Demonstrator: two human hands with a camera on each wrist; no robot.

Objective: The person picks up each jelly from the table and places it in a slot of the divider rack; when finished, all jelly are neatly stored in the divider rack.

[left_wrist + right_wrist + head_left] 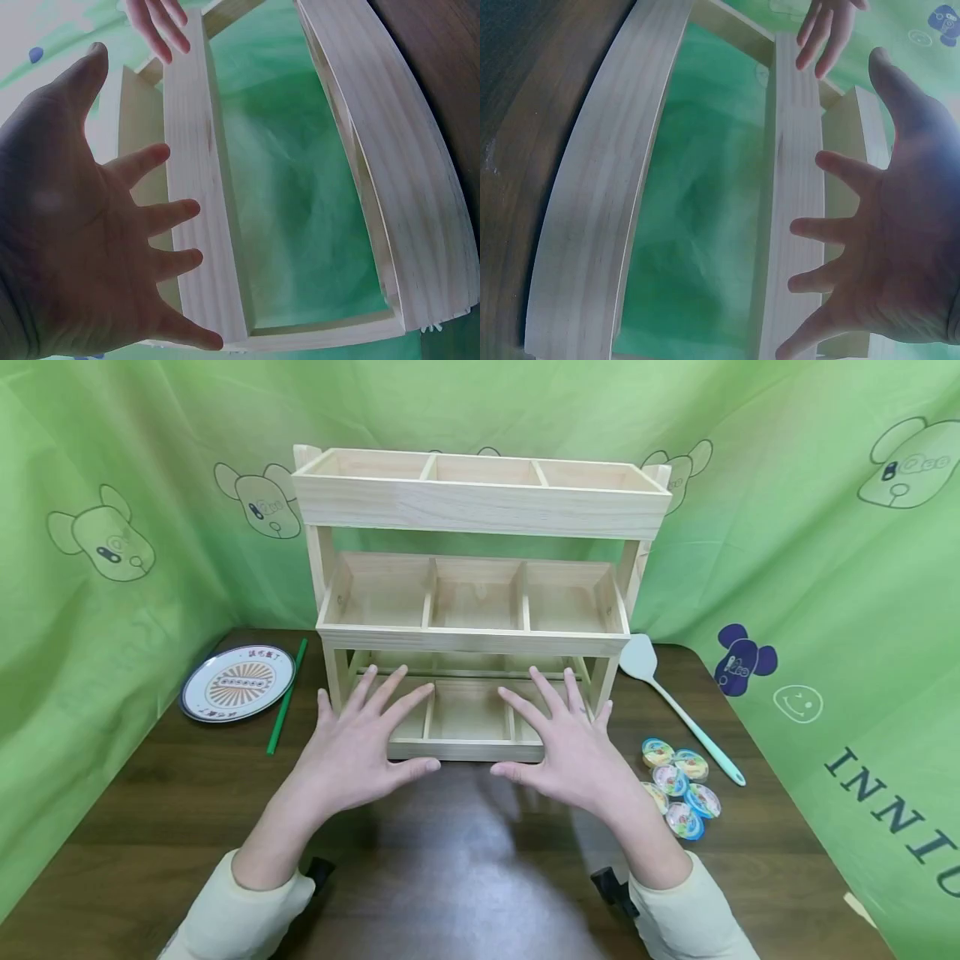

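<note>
A pale wooden three-tier rack [480,510] stands at the table's back middle, each tier split by dividers into three compartments, with nothing seen in the upper two tiers. My left hand [352,756] is held in front of its lower left part, fingers straight and spread. On the other side my right hand [573,752] mirrors it, fingers also spread. Neither holds anything. In the left wrist view the left hand [97,217] has its palm showing beside the rack's boards [202,187]; the right wrist view shows the right hand [900,217] likewise, near the boards [795,187].
A white patterned plate [237,683] and a green stick [287,697] lie at left. At right are a pale blue spatula [693,722] and several small lidded cups [670,779]. Green printed cloth [787,568] hangs behind and beside the dark wooden table [465,893].
</note>
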